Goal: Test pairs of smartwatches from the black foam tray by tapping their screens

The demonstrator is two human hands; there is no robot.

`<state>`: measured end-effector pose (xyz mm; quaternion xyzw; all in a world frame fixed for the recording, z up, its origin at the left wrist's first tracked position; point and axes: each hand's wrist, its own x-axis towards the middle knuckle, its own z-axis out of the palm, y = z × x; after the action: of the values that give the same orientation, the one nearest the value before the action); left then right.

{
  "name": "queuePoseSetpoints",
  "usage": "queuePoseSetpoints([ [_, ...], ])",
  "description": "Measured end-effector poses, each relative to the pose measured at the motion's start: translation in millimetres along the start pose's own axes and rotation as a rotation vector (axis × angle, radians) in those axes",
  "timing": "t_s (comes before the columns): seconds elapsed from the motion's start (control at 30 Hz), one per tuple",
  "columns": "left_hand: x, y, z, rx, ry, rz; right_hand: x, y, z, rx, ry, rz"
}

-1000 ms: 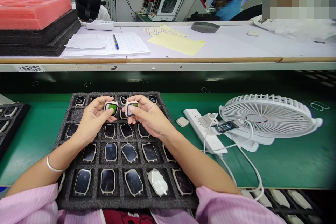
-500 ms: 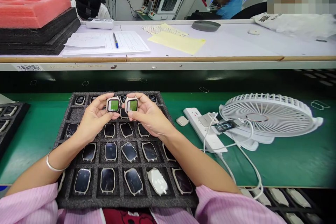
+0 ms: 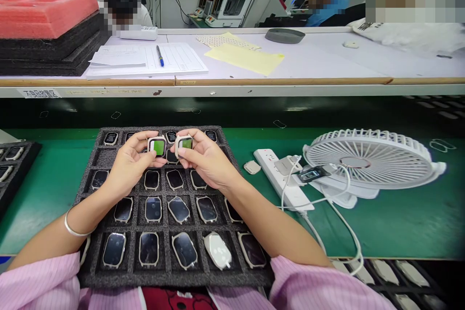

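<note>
Two strapless smartwatches are held up side by side over a dark foam tray (image 3: 160, 278), their lit screens showing green and white. My left hand (image 3: 132, 162) pinches the left smartwatch (image 3: 157, 147) by its edges. Between thumb and fingers of my right hand (image 3: 205, 160) is the right smartwatch (image 3: 184, 144), its screen partly covered by the thumb. Below them, the tray's square pockets hold several more watches with dark screens, such as a front-row watch (image 3: 149, 249). One white watch (image 3: 218, 250) in the front row lies face down. My forearms hide some pockets.
To the right stand a white power strip (image 3: 269, 164) with cables and a white fan (image 3: 366, 162). A small white piece (image 3: 252, 167) lies beside the strip. Another watch tray (image 3: 22, 174) sits at far left. The raised shelf (image 3: 319, 65) carries papers, a pen (image 3: 160, 56) and stacked foam (image 3: 47, 14).
Both hands stay nearly in place. The right watch has turned slightly and the thumb now covers more of its screen. The person across the bench has shifted their head.
</note>
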<state>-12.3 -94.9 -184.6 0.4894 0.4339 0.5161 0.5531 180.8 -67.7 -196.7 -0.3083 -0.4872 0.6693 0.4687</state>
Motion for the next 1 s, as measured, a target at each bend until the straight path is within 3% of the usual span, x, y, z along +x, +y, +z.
queuePoseSetpoints([
  [0.33,0.4,0.2,-1.9,0.004,0.026,-0.004,-0.8,-4.2,3.8,0.021,0.044,0.029],
  [1.0,-0.1,-2.3,-0.6,-0.013,-0.024,0.012,-1.5,-5.2,3.0,-0.010,0.003,-0.003],
])
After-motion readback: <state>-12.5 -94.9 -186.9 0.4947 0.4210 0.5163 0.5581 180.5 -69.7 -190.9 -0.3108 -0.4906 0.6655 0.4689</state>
